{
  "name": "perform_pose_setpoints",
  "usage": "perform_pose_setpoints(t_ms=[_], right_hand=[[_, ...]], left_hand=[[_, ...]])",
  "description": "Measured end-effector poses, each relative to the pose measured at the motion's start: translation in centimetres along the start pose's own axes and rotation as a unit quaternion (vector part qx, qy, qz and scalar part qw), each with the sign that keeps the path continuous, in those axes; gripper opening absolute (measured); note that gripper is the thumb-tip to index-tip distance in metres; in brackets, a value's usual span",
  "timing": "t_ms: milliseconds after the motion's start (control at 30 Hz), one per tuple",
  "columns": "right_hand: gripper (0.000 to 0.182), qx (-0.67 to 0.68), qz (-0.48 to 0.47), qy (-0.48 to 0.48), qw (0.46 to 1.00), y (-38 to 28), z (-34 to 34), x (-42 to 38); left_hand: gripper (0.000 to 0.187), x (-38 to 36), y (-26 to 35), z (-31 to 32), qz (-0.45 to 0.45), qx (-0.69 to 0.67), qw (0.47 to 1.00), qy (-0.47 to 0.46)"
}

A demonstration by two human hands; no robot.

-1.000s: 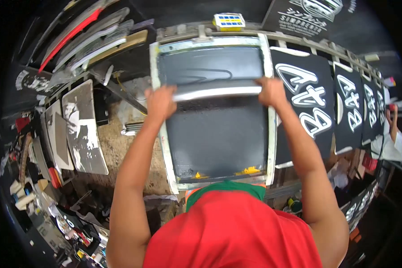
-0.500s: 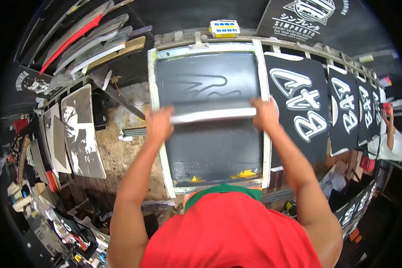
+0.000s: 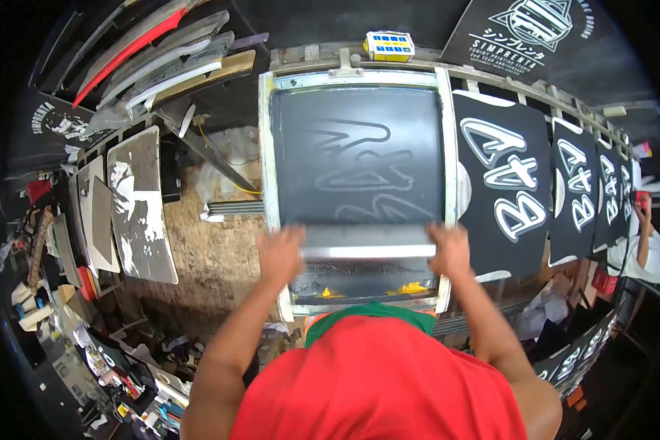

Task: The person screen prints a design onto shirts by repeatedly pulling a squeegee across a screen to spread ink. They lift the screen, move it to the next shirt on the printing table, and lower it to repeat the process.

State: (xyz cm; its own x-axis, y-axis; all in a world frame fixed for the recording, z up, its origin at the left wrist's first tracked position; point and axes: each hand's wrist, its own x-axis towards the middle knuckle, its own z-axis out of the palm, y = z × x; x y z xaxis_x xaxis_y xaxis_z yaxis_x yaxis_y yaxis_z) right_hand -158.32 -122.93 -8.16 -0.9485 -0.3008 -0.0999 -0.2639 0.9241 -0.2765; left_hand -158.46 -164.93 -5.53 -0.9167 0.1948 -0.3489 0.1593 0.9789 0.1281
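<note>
A wide squeegee [image 3: 367, 250] lies across the lower part of a dark printing screen, near the end closest to my body. My left hand [image 3: 281, 253] is closed around its left end, and my right hand [image 3: 449, 251] grips the right end. The white screen frame [image 3: 269, 169] surrounds the dark mesh [image 3: 411, 121]. Outlined letter shapes [image 3: 363, 172] show on the mesh beyond the squeegee. Between the squeegee and my body, dark ink and yellow patches [image 3: 414, 287] lie at the screen's near edge.
Right of the frame lie black shirts [image 3: 502, 176] with white lettering, in a row. A yellow, white and blue box [image 3: 389, 46] stands behind the frame. Stained boards [image 3: 141, 205] lie left; long tools [image 3: 165, 62] hang upper left. Another person's arm [image 3: 644, 227] shows far right.
Both hands have drawn the squeegee toward my body, from the middle of the screen to its lower part. More of the letter outlines now shows behind it. The view has shifted slightly.
</note>
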Motion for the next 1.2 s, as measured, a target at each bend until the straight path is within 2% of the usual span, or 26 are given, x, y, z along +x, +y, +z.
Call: perform_pose_setpoints(t_ms=[33,67,133,233,333,367,400,433,467,533,600,667,700,733,767,800,833,900,933,967,1033,1133,1200], right_hand=[[0.056,0.024,0.041,-0.049,0.998,-1.1,0.8,-4.2],[0.055,0.021,0.075,-0.146,0.986,-2.5,0.3,-6.9],[0.053,0.101,0.076,-0.123,0.984,-4.8,-1.2,-10.3],[0.057,0.073,0.041,-0.068,0.994,-2.9,0.2,-7.9],[0.058,0.025,0.008,0.02,0.999,-0.3,-0.9,3.7],[0.057,0.013,0.005,0.01,1.0,0.9,-1.4,8.6],[0.055,-0.001,0.045,-0.005,0.999,1.0,-3.1,13.9],[0.052,0.013,0.005,0.04,0.999,3.0,-2.9,18.8],[0.048,0.012,0.027,0.031,0.999,3.9,-3.7,23.2],[0.045,-0.03,0.016,0.08,0.996,5.6,-4.4,29.8],[0.045,-0.049,0.078,-0.015,0.996,4.5,-7.0,31.8],[0.045,-0.038,0.074,-0.015,0.996,4.2,-6.7,29.5],[0.043,-0.031,0.038,0.016,0.999,4.5,-5.5,27.3],[0.042,-0.028,0.019,0.028,0.999,4.4,-4.5,24.2],[0.042,-0.066,0.045,-0.05,0.996,3.2,-4.3,20.6],[0.042,-0.028,0.038,-0.026,0.999,2.0,-4.1,16.3],[0.043,0.015,0.035,-0.029,0.999,1.0,-3.5,11.9],[0.044,0.004,0.022,-0.048,0.999,-1.0,-2.0,2.6],[0.044,0.0,0.012,-0.011,1.0,-2.3,-1.4,-1.7],[0.044,0.012,0.011,-0.028,0.999,-3.0,-0.3,-5.6],[0.045,0.023,0.011,-0.042,0.999,-3.5,1.0,-10.3],[0.048,0.013,-0.017,-0.043,0.999,-3.6,0.3,-9.7],[0.055,0.134,0.099,-0.194,0.967,-2.4,-2.2,-4.2]], left_hand=[[0.062,-4.1,1.1,0.9,-0.004,0.009,0.999,-0.034],[0.063,-8.6,1.3,2.9,0.014,-0.02,0.999,-0.047],[0.064,-10.8,0.9,4.1,0.031,-0.046,0.997,-0.055],[0.065,-7.8,0.1,3.1,0.063,-0.033,0.997,0.019],[0.065,2.5,-1.5,-0.1,0.034,0.006,0.997,0.065],[0.063,6.8,-2.4,-1.3,0.03,0.012,0.993,0.111],[0.058,11.3,-2.8,-4.2,0.003,0.017,0.995,0.096],[0.052,15.4,-3.7,-5.7,0.025,0.021,0.985,0.168],[0.053,19.3,-4.4,-7.5,0.009,0.011,0.988,0.153],[0.049,25.0,-5.3,-10.5,-0.008,0.02,0.99,0.141],[0.05,26.5,-5.2,-11.8,-0.02,0.017,0.989,0.146],[0.045,25.0,-4.7,-10.9,-0.028,0.018,0.989,0.141],[0.04,22.8,-4.4,-10.1,-0.02,0.024,0.99,0.141],[0.039,19.9,-4.0,-8.5,-0.015,0.011,0.993,0.118],[0.039,16.9,-3.6,-7.3,-0.011,-0.002,0.995,0.101],[0.043,13.5,-3.5,-4.7,0.004,0.004,0.993,0.114],[0.048,9.4,-2.3,-3.6,-0.002,-0.017,0.996,0.083],[0.056,1.1,-1.4,1.0,-0.003,0.011,1.0,0.016],[0.06,-3.2,-0.2,1.5,-0.013,-0.021,1.0,-0.015],[0.056,-6.6,1.3,1.0,-0.01,-0.011,0.999,-0.033],[0.051,-10.8,2.0,2.5,0.003,-0.083,0.997,-0.009],[0.047,-9.9,1.2,2.0,0.025,-0.097,0.995,-0.024],[0.061,-6.9,-0.3,0.5,0.026,-0.087,0.993,-0.07]])
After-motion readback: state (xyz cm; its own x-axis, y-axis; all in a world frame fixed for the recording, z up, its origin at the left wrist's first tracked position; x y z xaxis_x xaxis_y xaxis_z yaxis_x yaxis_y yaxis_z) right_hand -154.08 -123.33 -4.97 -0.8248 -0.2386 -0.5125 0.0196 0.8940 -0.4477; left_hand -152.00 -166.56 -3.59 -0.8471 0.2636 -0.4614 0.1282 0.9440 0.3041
